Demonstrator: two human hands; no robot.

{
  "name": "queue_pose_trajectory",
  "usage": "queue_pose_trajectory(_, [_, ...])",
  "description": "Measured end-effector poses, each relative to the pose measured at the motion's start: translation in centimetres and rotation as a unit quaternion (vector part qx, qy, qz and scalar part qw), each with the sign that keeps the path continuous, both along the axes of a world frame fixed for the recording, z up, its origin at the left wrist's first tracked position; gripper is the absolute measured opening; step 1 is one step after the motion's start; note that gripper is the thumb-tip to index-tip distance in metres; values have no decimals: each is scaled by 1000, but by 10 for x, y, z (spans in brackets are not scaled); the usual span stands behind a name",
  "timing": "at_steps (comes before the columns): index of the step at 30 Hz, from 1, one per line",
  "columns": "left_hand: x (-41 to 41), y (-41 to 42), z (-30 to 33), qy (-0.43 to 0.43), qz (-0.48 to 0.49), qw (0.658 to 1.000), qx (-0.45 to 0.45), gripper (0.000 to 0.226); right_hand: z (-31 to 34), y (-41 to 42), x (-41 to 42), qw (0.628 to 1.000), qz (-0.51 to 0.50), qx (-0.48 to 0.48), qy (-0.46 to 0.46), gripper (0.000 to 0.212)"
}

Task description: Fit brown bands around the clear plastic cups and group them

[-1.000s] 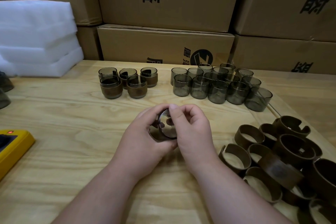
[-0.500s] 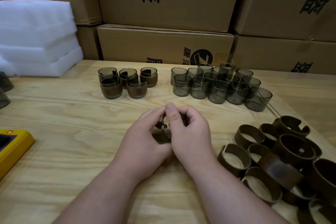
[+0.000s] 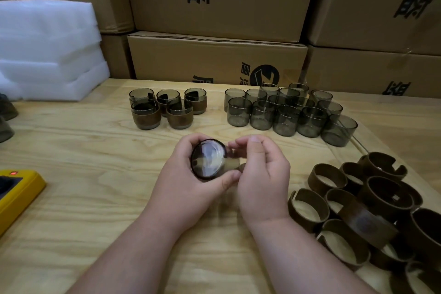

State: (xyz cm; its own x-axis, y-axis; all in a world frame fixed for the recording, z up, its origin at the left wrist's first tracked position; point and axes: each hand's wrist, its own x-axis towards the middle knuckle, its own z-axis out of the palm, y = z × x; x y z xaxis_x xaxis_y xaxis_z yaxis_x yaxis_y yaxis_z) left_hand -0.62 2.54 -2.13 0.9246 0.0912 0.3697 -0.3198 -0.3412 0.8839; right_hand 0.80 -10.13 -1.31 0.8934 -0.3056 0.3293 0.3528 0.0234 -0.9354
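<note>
Head view: your left hand [image 3: 191, 181] wraps its grip round the cup [image 3: 208, 159], whose round face has swung back toward you from half a second ago, while your right hand [image 3: 260, 174] pinches the brown band [image 3: 235, 162] on it. Fitting looks nearly done. Beyond: five banded cups [image 3: 167, 108], bare cups [image 3: 286, 112].

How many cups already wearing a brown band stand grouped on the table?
5, at the far left-centre of the table: three in the back row, two in front. Any behind them would be hidden.
</note>
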Motion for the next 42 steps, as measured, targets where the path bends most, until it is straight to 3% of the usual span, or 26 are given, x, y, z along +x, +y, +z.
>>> queue_pose_trajectory(6, [5, 0, -5, 33, -13, 999, 1, 66, 3, 2, -8, 975, 4, -116, -190, 23])
queue_pose_trajectory(12, [14, 5, -11, 24, -15, 996, 85, 32, 30, 13, -23, 913, 64, -239, -325, 17])
queue_pose_trajectory(14, [17, 7, -14, 26, -19, 997, 72, 22, 49, 12, -28, 909, 87, -296, -281, 15])
queue_pose_trajectory(18, [12, 4, -9, 14, -12, 1000, 25, 64, 89, -12, -24, 888, 105, -448, 4, 19])
queue_pose_trajectory(20, [9, 3, -9, 35, -16, 999, -20, 75, 103, -34, -20, 837, 137, -514, 126, 24])
queue_pose_trajectory(23, [7, 2, -8, 38, -9, 999, -25, 74, 111, -58, -19, 766, 169, -580, 219, 30])
queue_pose_trajectory(26, [6, 1, -7, 40, -9, 999, -32, 75, 110, -67, -16, 760, 174, -567, 264, 39])
queue_pose_trajectory(31, [4, -1, -3, 36, -3, 998, -43, 78, 105, -64, -15, 720, 221, -587, 295, 48])
queue_pose_trajectory(38, [5, 1, -3, 22, 14, 996, -83, 74, 90, -51, -10, 782, 261, -523, 217, 38])
queue_pose_trajectory(42, [5, 1, -3, 20, 10, 997, -76, 73, 81, -55, -5, 773, 237, -550, 207, 36])
